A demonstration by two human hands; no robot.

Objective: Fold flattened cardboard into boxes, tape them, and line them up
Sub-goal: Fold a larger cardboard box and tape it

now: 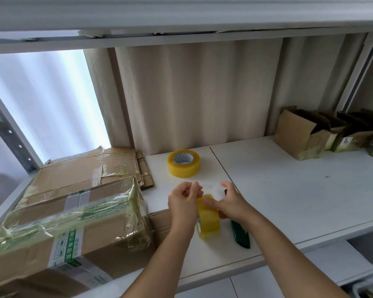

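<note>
A: Head view — where's the room to move?
B: The white shelf [289, 190] lies bare toward 3 o'clock; a seam runs through it. Its front edge drops off near the green knife [240, 236].
A: And the hands?
B: Left hand [184, 197] pinches a pulled strip of tape; right hand [228, 201] grips the tape roll [208, 220] standing on edge at centre.
A: Other things?
B: A spare roll [184, 162] at 12 o'clock, flattened cardboard [84, 168] at 10, a wrapped carton [63, 233] at 8, open boxes [306, 136] at 2. Beige curtain [192, 93] behind.
A: Any writing?
B: Green print on the carton's tape, too blurred to read.
</note>
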